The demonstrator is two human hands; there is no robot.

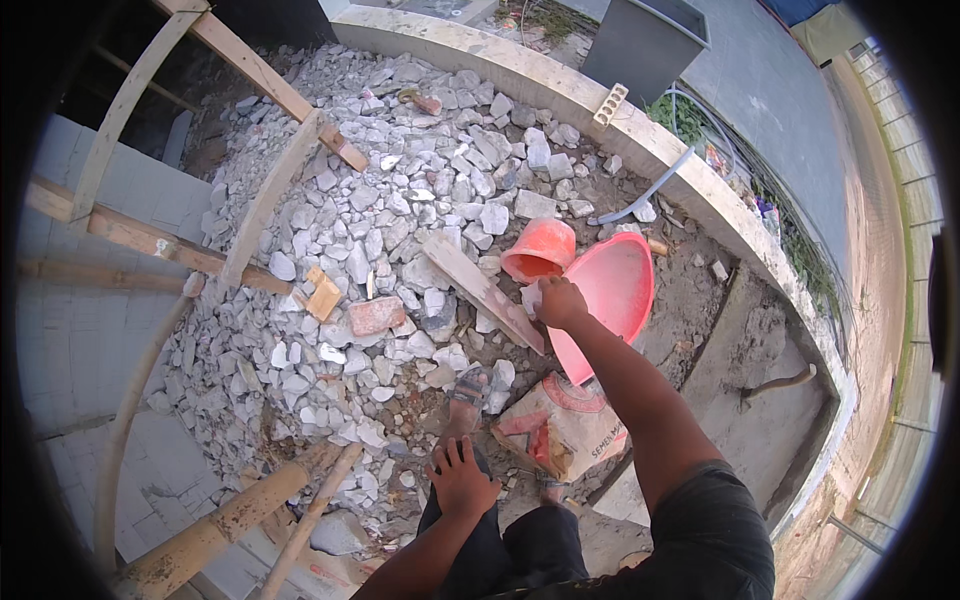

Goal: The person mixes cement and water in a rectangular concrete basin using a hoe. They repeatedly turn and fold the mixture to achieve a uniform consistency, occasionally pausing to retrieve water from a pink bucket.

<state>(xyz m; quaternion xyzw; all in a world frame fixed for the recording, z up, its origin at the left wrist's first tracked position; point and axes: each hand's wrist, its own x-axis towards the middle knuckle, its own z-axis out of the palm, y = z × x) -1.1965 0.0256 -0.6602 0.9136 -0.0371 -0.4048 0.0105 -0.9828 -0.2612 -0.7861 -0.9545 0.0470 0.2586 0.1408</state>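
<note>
My right hand (560,300) grips a pale, light-coloured piece (532,294), probably rubble, just below a tipped red-orange bucket (540,240). Beside it lies a pink scoop-shaped plastic basin (615,290), partly hidden by my arm. A weathered plank (475,285) lies left of them. My left hand (462,475) is open, fingers spread on my left leg. Near my feet is a printed paper sack (540,440). A large heap of broken white-grey rubble (330,210) fills the middle and left, with a reddish brick (376,317) and wood scrap (323,295) on it.
Timber frames (250,65) and bamboo poles (210,510) stand along the left. A low concrete wall (720,200) curves round the back and right, with a pale perforated block (610,104), a grey pipe (665,180) and a grey container (640,50). A concrete slab (750,430) lies right.
</note>
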